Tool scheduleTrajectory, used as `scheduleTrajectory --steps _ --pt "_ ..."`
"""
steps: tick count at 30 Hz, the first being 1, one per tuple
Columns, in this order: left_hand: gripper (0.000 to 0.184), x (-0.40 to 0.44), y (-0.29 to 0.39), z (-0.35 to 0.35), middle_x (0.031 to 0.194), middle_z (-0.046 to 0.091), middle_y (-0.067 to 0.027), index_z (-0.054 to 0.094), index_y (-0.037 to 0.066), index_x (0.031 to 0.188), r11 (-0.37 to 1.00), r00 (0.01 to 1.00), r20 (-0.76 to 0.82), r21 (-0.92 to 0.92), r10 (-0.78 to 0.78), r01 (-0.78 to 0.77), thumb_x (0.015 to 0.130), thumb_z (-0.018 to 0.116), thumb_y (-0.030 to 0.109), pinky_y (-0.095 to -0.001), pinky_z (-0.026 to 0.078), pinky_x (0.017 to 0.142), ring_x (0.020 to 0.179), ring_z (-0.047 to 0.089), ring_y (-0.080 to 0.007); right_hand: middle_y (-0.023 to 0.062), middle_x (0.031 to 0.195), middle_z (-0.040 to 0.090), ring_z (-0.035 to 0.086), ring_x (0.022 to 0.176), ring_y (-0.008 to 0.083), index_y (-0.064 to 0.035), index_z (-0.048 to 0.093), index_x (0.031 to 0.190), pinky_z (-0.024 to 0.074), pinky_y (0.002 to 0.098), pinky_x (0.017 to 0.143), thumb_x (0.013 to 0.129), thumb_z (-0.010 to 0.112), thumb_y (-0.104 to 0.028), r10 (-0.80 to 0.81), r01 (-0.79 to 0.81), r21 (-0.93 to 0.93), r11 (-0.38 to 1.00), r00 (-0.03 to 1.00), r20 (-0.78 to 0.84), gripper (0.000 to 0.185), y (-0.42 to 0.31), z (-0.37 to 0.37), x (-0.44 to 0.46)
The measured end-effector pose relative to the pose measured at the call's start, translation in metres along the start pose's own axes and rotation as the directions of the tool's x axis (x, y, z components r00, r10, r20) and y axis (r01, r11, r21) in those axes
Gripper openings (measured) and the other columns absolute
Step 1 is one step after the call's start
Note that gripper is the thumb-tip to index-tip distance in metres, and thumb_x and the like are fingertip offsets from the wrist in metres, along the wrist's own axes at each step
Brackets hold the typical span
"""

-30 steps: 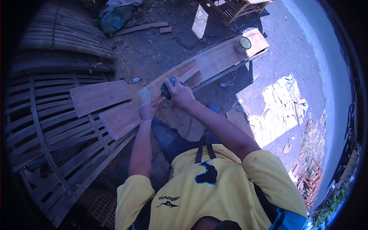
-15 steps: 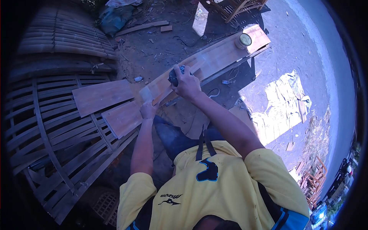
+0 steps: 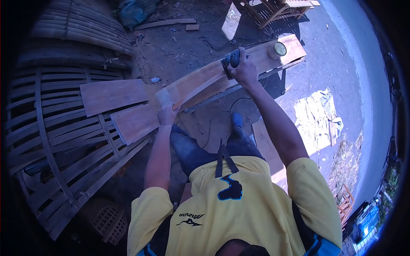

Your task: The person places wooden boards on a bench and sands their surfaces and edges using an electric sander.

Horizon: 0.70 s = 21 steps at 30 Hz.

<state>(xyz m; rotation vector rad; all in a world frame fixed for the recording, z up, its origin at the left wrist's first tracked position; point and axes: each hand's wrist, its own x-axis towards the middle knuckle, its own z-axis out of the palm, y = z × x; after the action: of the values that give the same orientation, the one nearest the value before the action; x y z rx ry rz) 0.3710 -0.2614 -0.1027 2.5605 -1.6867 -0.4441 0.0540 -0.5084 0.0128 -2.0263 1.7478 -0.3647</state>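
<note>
My right hand is wrapped round a dark power tool, which rests on the far part of a narrow wooden strip. At the strip's near end, my left hand grips it with closed fingers. Beneath the strip lies a long wooden board on a low bench. A round can stands on the board's far end, to the right of the tool. The tool's underside is hidden.
Two flat wooden panels lie on a slatted bamboo platform at the left. A wooden frame stands at the top. Crumpled sheeting lies on the ground at the right. A cable trails below the bench.
My right hand and the tool have moved up and right along the strip, away from my left hand. My left hand stays at the strip's near end.
</note>
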Motion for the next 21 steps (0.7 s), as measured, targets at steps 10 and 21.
scheduleTrajectory --steps 10,21 --pt "0.041 0.008 -0.010 0.008 0.095 0.079 -0.0151 0.081 0.020 0.110 0.997 0.998 0.058 0.079 0.015 -0.020 0.088 0.079 0.055 -0.0524 0.063 0.077 0.088 0.078 -0.0385 0.0299 0.134 0.053 0.074 0.093 0.0488 -0.0133 0.038 0.156 0.0633 0.0558 0.078 0.078 0.088 -0.028 -0.456 0.434 0.141 0.890 0.858 0.238 0.094 -0.109 0.068 -0.122" --pt "0.039 0.000 0.008 -0.016 0.098 0.079 -0.0141 0.076 0.017 0.117 0.994 0.998 0.057 -0.107 -0.009 0.015 0.089 0.083 0.043 -0.0489 0.061 0.086 0.096 0.076 -0.0367 0.0280 0.121 0.062 0.071 0.097 0.0499 -0.0139 0.041 0.154 0.0598 0.0588 0.084 0.085 0.079 -0.040 -0.084 0.077 -0.068 0.995 0.992 -0.097 0.083 0.012 0.004 0.011"
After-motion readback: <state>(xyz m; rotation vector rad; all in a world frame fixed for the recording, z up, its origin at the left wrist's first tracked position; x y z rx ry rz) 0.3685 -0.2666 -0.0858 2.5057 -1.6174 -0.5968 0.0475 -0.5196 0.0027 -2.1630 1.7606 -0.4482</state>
